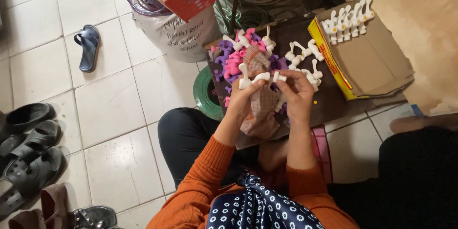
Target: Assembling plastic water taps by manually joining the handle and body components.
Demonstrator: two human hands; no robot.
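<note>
Right now my left hand grips a white plastic tap above the checked cloth, and my right hand pinches a small white cap at its end; I judge it best pressed on squarely. Whether they already touch, my fingers hide.

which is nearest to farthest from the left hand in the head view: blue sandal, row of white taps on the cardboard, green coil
From the left hand:
1. Green coil, just to its left, by the knee.
2. Row of white taps, up and to the right on the cardboard.
3. Blue sandal, far left on the tiled floor.
</note>
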